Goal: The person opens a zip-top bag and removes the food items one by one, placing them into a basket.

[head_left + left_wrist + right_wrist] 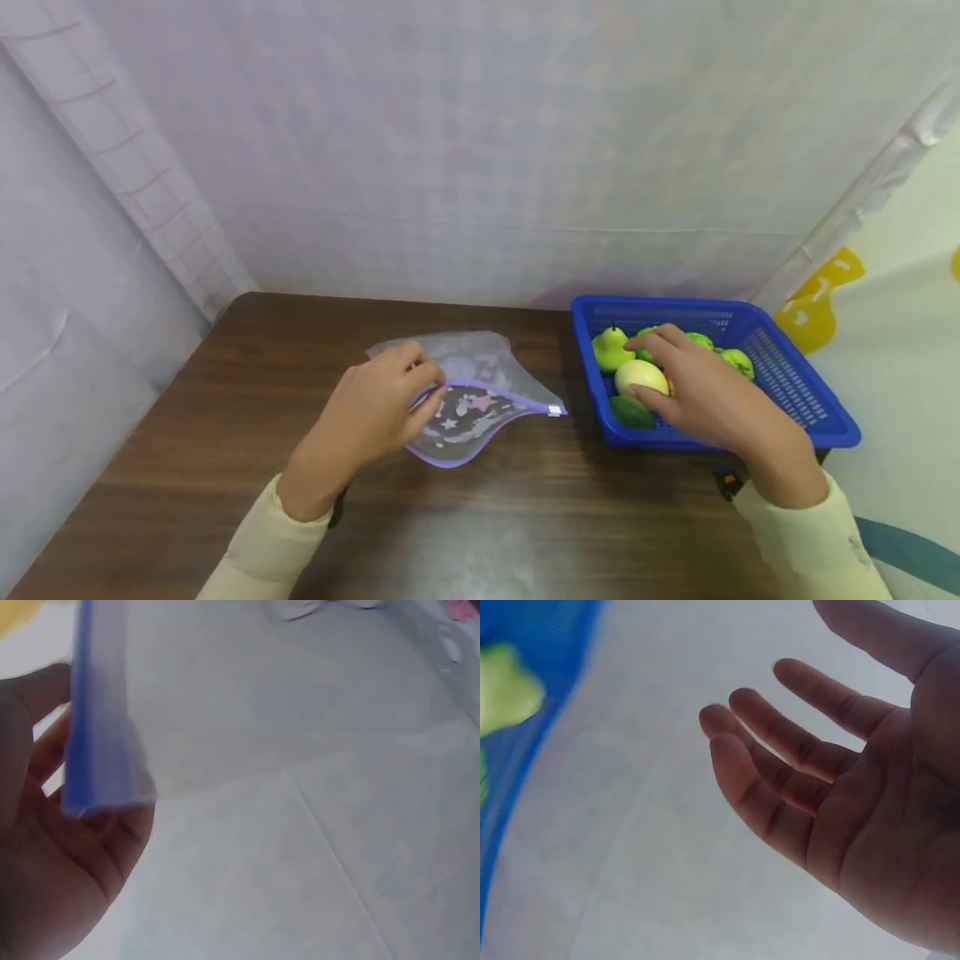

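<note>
My left hand (369,414) pinches the edge of a clear slider bag (474,408) with purple seams and a star print. Its mouth gapes, with the white slider (554,411) at the right end. In the left wrist view the fingers (127,844) lie behind the bag's blue-purple strip (94,750). Over the blue basket (675,302), my right hand (708,390) has thumb and fingers spread about a pale yellow round fruit (640,379). The right wrist view shows that hand (877,802) with loosely bent fingers and nothing held.
Inside the basket are also a green pear (611,352), a dark green item (632,412) and crinkled green pieces (737,362), partly hidden by the right hand. The brown table (247,400) meets a pale fabric wall (480,167) at the back.
</note>
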Demonstrator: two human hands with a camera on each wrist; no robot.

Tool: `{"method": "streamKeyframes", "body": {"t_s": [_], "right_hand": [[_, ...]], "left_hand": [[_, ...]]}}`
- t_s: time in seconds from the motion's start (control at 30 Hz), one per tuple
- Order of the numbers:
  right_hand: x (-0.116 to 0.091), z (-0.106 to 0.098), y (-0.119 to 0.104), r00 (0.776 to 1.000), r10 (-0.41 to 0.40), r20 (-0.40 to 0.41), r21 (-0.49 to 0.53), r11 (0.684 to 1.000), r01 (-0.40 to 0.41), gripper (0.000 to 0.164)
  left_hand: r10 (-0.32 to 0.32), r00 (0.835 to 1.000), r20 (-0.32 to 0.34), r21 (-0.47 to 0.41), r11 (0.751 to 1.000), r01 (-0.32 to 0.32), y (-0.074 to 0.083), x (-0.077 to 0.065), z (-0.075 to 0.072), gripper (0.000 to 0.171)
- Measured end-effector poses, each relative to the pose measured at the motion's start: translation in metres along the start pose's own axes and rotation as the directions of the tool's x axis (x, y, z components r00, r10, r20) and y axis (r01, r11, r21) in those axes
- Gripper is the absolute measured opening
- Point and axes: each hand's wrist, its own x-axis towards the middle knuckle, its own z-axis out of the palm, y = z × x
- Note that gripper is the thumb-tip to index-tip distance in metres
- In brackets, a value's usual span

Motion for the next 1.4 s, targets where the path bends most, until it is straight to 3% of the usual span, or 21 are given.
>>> {"method": "streamKeyframes", "body": {"t_s": [0.2, 0.33, 0.47, 0.63, 0.83, 1.07, 1.27, 1.33, 1.4], "right_hand": [[-0.004, -0.013, -0.039, 0.986, -0.022, -0.165, 0.063, 0.998, 0.033, 0.046], [0.001, -0.011, -0.057, 0.967, -0.055, -0.247, 0.086, 0.993, 0.078, 0.045], [0.007, -0.002, -0.065, 0.957, -0.062, -0.283, 0.105, 0.990, 0.095, 0.045], [0.013, 0.010, -0.068, 0.965, -0.027, -0.261, 0.115, 0.992, 0.059, 0.043], [0.019, 0.022, -0.066, 0.975, 0.013, -0.224, 0.132, 0.991, 0.017, 0.043], [0.027, 0.028, -0.061, 0.982, 0.020, -0.190, 0.102, 0.995, 0.000, 0.045], [0.031, 0.030, -0.058, 0.986, 0.044, -0.160, 0.110, 0.994, -0.026, 0.045], [0.031, 0.031, -0.058, 0.987, 0.047, -0.155, 0.114, 0.993, -0.029, 0.045], [0.031, 0.032, -0.060, 0.987, 0.051, -0.151, 0.121, 0.992, -0.033, 0.045]], "left_hand": [[0.174, 0.984, -0.026, 0.013, 0.985, -0.174, 0.000, -0.013, 0.014, 0.012], [0.226, 0.974, 0.006, 0.046, 0.973, -0.226, -0.002, -0.032, 0.029, 0.014], [0.232, 0.972, 0.037, 0.068, 0.970, -0.234, -0.001, -0.054, 0.044, 0.024], [0.198, 0.979, 0.050, 0.073, 0.977, -0.202, -0.001, -0.068, 0.057, 0.019], [0.120, 0.992, 0.040, 0.088, 0.988, -0.123, -0.018, -0.082, 0.056, 0.019], [0.031, 0.998, 0.062, 0.121, 0.992, -0.039, -0.049, -0.098, 0.046, 0.030], [-0.002, 0.999, 0.034, 0.123, 0.992, -0.003, -0.074, -0.110, 0.035, 0.027], [-0.050, 0.997, 0.059, 0.133, 0.990, 0.041, -0.077, -0.116, 0.029, 0.030], [-0.138, 0.981, 0.134, 0.141, 0.983, 0.119, -0.076, -0.121, 0.016, 0.037]]}}
